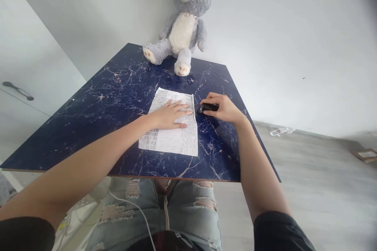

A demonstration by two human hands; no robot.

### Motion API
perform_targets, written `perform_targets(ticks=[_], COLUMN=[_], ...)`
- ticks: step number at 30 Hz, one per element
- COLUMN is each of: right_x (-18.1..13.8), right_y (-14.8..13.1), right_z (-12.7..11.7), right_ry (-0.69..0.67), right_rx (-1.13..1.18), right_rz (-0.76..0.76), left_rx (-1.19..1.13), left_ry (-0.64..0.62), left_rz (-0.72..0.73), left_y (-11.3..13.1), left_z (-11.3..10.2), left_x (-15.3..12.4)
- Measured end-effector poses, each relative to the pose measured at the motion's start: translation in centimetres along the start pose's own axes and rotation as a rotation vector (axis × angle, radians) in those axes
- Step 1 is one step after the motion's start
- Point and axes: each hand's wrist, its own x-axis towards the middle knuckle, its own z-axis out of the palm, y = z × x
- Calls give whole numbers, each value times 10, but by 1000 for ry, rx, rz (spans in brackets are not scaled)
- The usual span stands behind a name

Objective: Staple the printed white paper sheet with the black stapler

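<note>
A sheet of paper [169, 141] with dark printed blocks and lines of text lies on the blue table [118, 98]. My left hand [172, 115] rests flat on it, fingers spread toward the right edge. That edge looks slightly creased near my fingertips. Just right of the paper, my right hand [222, 108] grips a small black stapler [209, 107] that points toward the sheet, low over the tabletop. My fingers cover part of it, and its jaws do not show clearly.
A large grey plush toy [184, 31] sits at the table's back edge against the wall. Left stands a white cabinet with a dark handle [18, 90]. Clear plastic packaging [282, 131] and a brown box [366, 155] lie on the floor to the right. A white cable [138, 208] crosses my lap.
</note>
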Motion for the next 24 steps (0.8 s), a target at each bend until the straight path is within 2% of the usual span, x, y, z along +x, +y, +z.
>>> perform_targets(ticks=[2,6,9,11,15,17,24], right_x=[0,1,2,4,7,8,12], right_y=[-1,-14,-26,-30,-30,-29,-34], right_z=[0,-2,0,4,13,17,24], right_ry=[-19,-284,-394,-379,-248,-229,-185], right_rx=[-2,126,198,212,183,163,124], right_rz=[-5,-80,-131,-143,-112,-103,-120], left_rx=[1,5,30,35,31,46,35], left_ry=[0,15,35,42,3,-18,12], left_rz=[3,-53,-140,-139,-42,-12,20], left_y=[1,2,0,-2,-3,-1,21], left_z=[0,0,-1,-2,-1,0,6], left_x=[1,2,1,0,-1,-1,2])
